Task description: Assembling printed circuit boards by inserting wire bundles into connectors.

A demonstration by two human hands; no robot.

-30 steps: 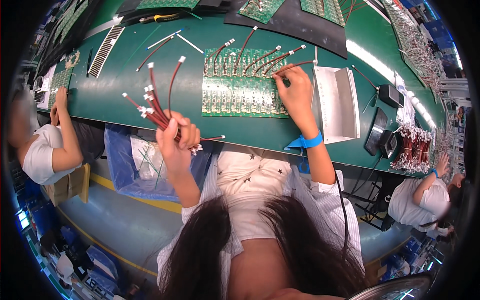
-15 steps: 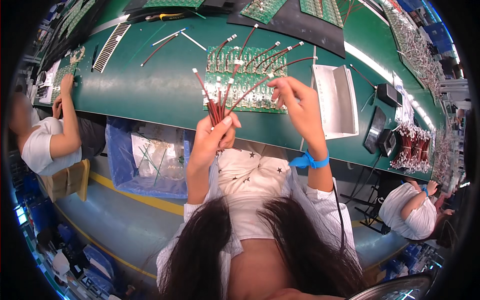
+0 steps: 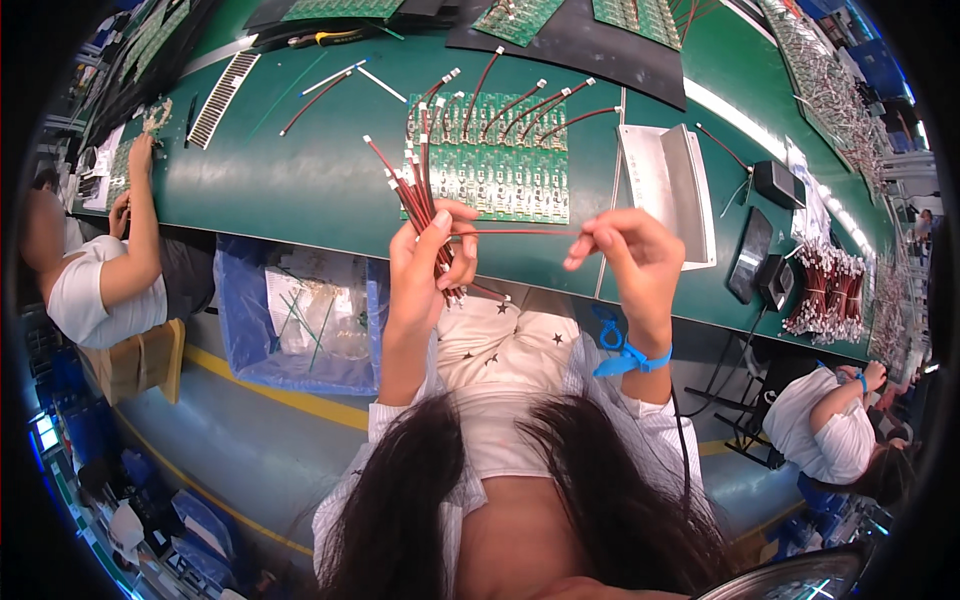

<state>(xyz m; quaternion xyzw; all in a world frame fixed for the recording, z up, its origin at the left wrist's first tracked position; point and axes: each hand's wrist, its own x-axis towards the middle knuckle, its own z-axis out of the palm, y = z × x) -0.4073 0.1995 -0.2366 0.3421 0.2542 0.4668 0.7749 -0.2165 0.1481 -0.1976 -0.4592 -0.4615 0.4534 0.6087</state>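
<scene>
My left hand (image 3: 432, 258) is closed round a bundle of dark red wire leads (image 3: 412, 192) with white end connectors, held upright over the table's front edge. One red wire lead (image 3: 525, 232) stretches level from the bundle to my right hand (image 3: 632, 256), whose thumb and fingertips pinch its far end. The connector at that end is hidden by the fingers. Just beyond both hands lies a green circuit board panel (image 3: 500, 185) of many small units. Several wire leads (image 3: 540, 105) lie across its far rows, their white connectors pointing away from me.
An aluminium angled tray (image 3: 668, 195) stands right of the panel. Farther right are black boxes (image 3: 778, 187) and a bundle of leads (image 3: 828, 290). Yellow-handled pliers (image 3: 325, 38) lie at the back. A blue-lined bin (image 3: 298, 310) sits below the edge; co-workers sit left and right.
My right hand has moved right and toward me from over the panel, drawing one lead out level from the bundle. The bundle in my left hand now leans more to the left.
</scene>
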